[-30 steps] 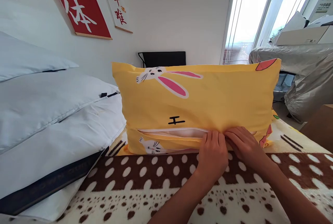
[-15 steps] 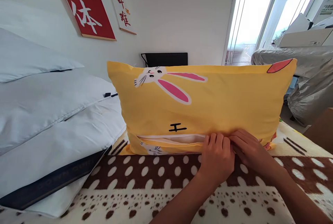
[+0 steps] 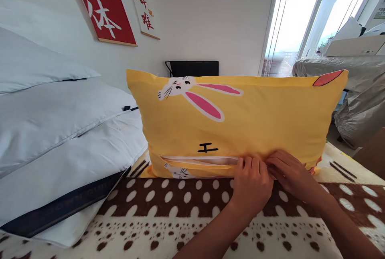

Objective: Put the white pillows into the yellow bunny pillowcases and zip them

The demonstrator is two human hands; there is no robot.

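Observation:
A yellow pillowcase [image 3: 258,118] with printed rabbits stands on its long edge in front of me, filled out by something pale inside. Along its lower part a white-edged slit [image 3: 198,160] gapes on the left side. My left hand [image 3: 253,182] is closed on the opening's edge, fingers curled over the fabric. Right beside it, my right hand [image 3: 288,172] pinches the same edge, its fingertips partly hidden. Whether a zipper pull is between the fingers cannot be made out.
White pillows or quilts [image 3: 69,130] are piled at the left, one with a dark band. Underneath lies a brown and cream patterned blanket [image 3: 168,227]. Plastic-wrapped furniture [image 3: 361,94] with a white box [image 3: 351,46] stands at the back right, near a window.
The view has shifted slightly, so the scene sits a little further right. Both hands stay at the opening with almost the same grip.

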